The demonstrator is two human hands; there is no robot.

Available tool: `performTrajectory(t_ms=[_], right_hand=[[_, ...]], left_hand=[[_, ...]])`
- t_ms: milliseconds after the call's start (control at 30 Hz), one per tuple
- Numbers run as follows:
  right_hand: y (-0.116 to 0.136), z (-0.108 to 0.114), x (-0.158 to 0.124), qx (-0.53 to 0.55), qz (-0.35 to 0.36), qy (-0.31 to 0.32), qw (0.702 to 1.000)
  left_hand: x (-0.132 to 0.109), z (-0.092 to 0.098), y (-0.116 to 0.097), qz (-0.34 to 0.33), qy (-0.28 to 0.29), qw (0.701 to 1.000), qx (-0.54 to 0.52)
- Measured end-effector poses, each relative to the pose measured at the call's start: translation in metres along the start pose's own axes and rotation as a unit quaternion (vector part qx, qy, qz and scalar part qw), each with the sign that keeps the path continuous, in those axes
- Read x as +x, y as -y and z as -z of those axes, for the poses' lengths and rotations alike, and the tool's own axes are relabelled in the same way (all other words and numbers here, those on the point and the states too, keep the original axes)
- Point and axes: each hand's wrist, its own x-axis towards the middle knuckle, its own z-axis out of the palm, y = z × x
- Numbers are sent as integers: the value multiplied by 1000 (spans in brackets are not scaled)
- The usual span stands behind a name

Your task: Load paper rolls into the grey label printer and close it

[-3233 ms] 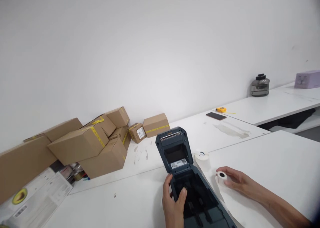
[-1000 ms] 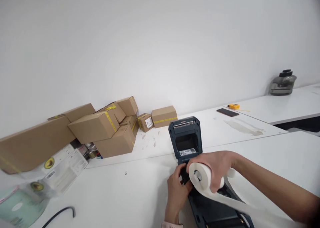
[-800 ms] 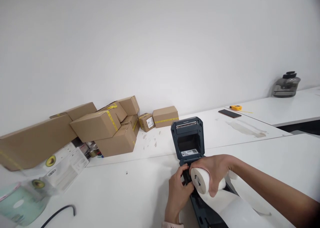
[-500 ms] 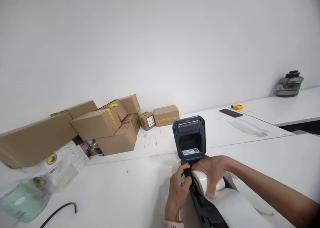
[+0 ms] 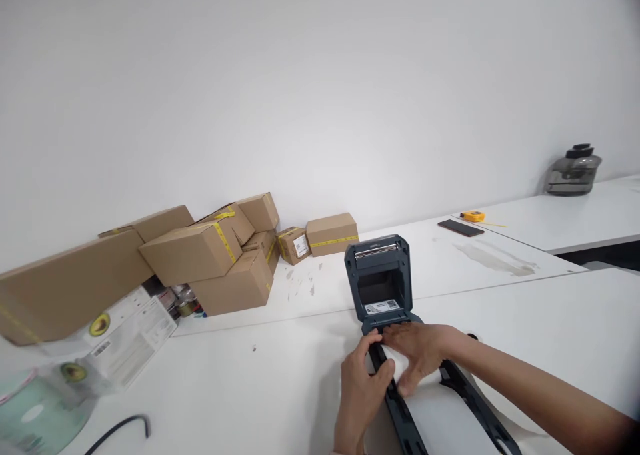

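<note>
A dark blue-grey label printer [image 5: 379, 275] stands on the white table with its lid tipped up and back. Inside its open body sits a roll of white labels [image 5: 395, 362], and a wide strip of paper [image 5: 445, 418] runs from it toward me. My right hand [image 5: 415, 352] lies over the roll, thumb on the near side and fingers on the far side, hiding much of it. At the printer's left side, my left hand [image 5: 363, 382] holds the edge between bent fingers and thumb.
Cardboard boxes [image 5: 227, 282] are piled at the left against the wall. Nearer lie avocado-printed packages [image 5: 130, 342], a green container [image 5: 43, 415] and a black cable [image 5: 120, 428]. A phone [image 5: 460, 228], tape measure [image 5: 473, 216] and dark jug [image 5: 573, 172] are at the right.
The label roll has gone lower into the printer, between its sides. My right hand has flattened over it and moved slightly left. My left hand stays at the printer's edge, its thumb now lower.
</note>
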Motion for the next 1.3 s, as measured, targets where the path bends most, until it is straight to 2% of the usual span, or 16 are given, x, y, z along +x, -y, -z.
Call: performTrajectory(t_ms=[100,167,267,300,333,400,433,467,500,600,667,800,967,1133,1200,1300], right_hand=[[3,1,-6,-15,9,-10,1000],[6,6,-21,-5,35,-42,999],[11,24,-58,78,79,-161,981],[13,32,-71,119,82,-238,961],[14,41,-81,155,76,-337,925],[15,61,-93,191,43,-555,808],[14,71,-93,198,30,-631,749],[12,80,-90,205,24,-673,710],[11,89,-84,217,27,-681,699],[5,106,-61,260,57,-599,755],[6,106,-50,266,70,-564,779],[20,75,-62,264,96,-573,770],[41,-9,-106,304,95,-564,762],[40,-96,-123,207,86,-583,781],[37,-118,-123,179,72,-585,788],[34,-139,-121,140,59,-589,794]], left_hand=[[1,-3,0,3,-11,1000,18],[1,-5,1,2,-13,1000,26],[1,-6,4,-3,-13,999,30],[0,-7,5,-3,-13,999,30],[0,-7,5,-3,-14,999,30],[-1,-7,5,-3,-15,1000,26],[-1,-7,4,-3,-15,1000,19],[-2,-7,4,-4,-15,1000,9],[-2,-8,3,-3,-13,1000,-5],[-2,-11,5,1,-16,999,-48],[-1,-14,10,13,-77,993,-84],[2,-15,19,54,-257,949,-176],[-3,-11,13,47,-334,920,-200],[-35,-19,-5,55,-308,926,-213],[-56,-26,-15,73,-265,939,-205],[-84,-39,-34,120,-165,948,-243]])
